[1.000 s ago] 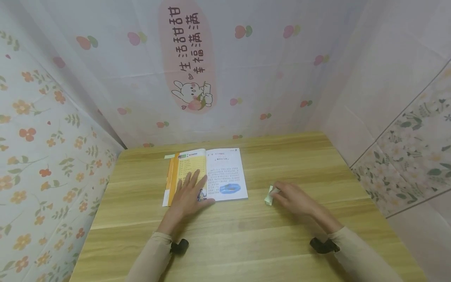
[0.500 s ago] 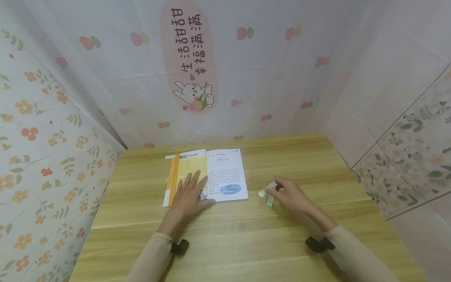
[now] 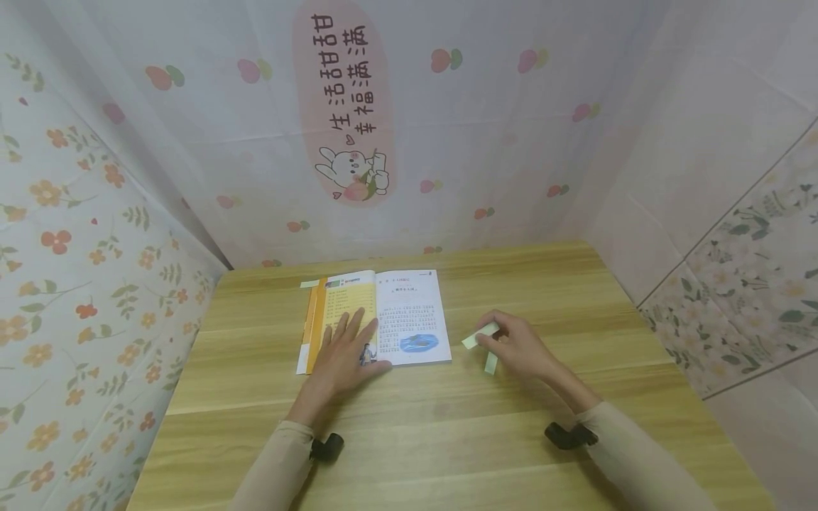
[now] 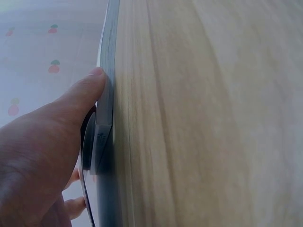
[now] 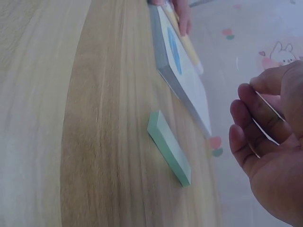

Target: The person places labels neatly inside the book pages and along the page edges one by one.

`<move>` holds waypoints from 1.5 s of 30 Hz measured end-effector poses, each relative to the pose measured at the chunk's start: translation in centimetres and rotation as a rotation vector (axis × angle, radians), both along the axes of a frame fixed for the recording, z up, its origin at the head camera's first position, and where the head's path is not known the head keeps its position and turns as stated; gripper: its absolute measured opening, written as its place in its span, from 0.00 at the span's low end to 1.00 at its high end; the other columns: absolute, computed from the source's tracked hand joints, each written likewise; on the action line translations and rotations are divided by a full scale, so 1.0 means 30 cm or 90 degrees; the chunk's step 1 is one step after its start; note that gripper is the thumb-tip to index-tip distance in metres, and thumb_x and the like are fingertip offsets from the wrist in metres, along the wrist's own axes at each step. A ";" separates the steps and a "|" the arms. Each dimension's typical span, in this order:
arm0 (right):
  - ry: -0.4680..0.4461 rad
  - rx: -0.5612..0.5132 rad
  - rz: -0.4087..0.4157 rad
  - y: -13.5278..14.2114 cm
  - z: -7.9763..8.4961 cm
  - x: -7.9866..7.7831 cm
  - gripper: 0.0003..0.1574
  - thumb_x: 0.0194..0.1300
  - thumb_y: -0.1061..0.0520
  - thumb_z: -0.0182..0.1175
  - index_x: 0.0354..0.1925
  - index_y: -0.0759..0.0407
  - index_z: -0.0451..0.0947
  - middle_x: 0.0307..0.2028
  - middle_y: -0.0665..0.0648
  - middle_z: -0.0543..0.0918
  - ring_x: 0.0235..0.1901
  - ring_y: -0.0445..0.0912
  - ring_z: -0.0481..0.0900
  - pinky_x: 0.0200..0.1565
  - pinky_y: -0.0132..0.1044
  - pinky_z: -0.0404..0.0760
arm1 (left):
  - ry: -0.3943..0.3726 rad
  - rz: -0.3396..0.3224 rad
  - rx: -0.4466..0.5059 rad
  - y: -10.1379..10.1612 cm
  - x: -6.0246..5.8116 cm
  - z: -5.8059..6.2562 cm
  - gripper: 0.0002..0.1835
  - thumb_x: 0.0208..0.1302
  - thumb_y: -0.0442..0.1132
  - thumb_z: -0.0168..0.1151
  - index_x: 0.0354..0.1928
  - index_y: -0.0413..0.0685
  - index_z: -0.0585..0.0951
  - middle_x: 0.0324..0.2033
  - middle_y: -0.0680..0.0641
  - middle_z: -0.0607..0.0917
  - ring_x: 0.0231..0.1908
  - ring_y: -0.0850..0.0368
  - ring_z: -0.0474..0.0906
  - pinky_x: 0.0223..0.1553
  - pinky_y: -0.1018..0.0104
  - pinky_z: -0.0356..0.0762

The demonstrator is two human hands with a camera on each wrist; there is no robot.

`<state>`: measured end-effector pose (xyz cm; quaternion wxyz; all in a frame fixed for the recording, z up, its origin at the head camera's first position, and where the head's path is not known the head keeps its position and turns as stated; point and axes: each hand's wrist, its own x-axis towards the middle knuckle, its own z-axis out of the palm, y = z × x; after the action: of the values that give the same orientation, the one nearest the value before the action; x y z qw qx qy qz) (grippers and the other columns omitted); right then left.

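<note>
Wood-grained, yellow-brown tabletop (image 3: 409, 440) meets a pale, fruit-printed fabric backdrop (image 3: 498, 142) at the far side. Our open paperback book with yellow and white pages (image 3: 409, 298) lies left of centre; its pages might spring up if our left hand (image 3: 345, 357), fingers spread across it, eases off. Our right hand (image 3: 519, 348) pinches a thin, pale-green paper strip (image 3: 471, 341) between thumb and finger, beside the pale-green block of paper slips (image 5: 170, 150); careless pressure could crease the strip.

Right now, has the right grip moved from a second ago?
Yes: in the head view, the right grip has shifted left, toward the open book, which lies unmoved on the table.
</note>
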<state>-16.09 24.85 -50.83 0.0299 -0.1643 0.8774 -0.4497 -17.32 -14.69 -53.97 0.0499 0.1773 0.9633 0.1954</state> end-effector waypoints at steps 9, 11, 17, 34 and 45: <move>-0.015 0.008 -0.008 -0.017 0.003 -0.013 0.08 0.80 0.54 0.71 0.53 0.51 0.91 0.50 0.54 0.94 0.41 0.44 0.89 0.41 0.33 0.87 | -0.001 0.001 -0.005 0.002 0.000 0.001 0.54 0.71 0.75 0.68 0.90 0.59 0.63 0.93 0.41 0.53 0.92 0.29 0.45 0.89 0.21 0.44; -0.008 0.014 -0.004 -0.019 0.004 -0.014 0.09 0.80 0.54 0.70 0.54 0.52 0.91 0.52 0.55 0.95 0.42 0.44 0.90 0.43 0.34 0.88 | 0.000 0.000 -0.005 0.003 -0.001 0.000 0.54 0.71 0.75 0.68 0.90 0.59 0.63 0.93 0.41 0.53 0.92 0.29 0.45 0.89 0.21 0.44; -0.015 0.024 -0.003 -0.023 0.009 -0.020 0.16 0.80 0.52 0.70 0.58 0.59 0.91 0.58 0.59 0.94 0.44 0.44 0.91 0.45 0.35 0.89 | -0.001 -0.003 -0.010 0.002 -0.003 -0.001 0.55 0.71 0.76 0.67 0.91 0.59 0.63 0.93 0.41 0.52 0.92 0.29 0.44 0.89 0.21 0.43; -0.074 0.006 -0.004 -0.032 -0.001 -0.045 0.19 0.76 0.48 0.76 0.60 0.53 0.91 0.61 0.61 0.93 0.47 0.46 0.95 0.48 0.35 0.92 | -0.003 0.000 -0.007 0.002 -0.003 -0.003 0.55 0.71 0.75 0.68 0.91 0.59 0.62 0.93 0.41 0.52 0.92 0.29 0.44 0.89 0.21 0.42; -0.067 -0.008 -0.009 -0.043 -0.012 -0.066 0.15 0.75 0.50 0.77 0.56 0.51 0.92 0.56 0.59 0.94 0.38 0.45 0.86 0.39 0.31 0.86 | -0.005 -0.006 -0.015 0.001 -0.006 0.000 0.54 0.72 0.76 0.67 0.91 0.60 0.62 0.93 0.41 0.52 0.92 0.29 0.44 0.89 0.21 0.43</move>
<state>-18.07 23.56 -51.20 0.0718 -0.1348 0.8729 -0.4635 -17.51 -14.67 -53.96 0.0567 0.1806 0.9645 0.1844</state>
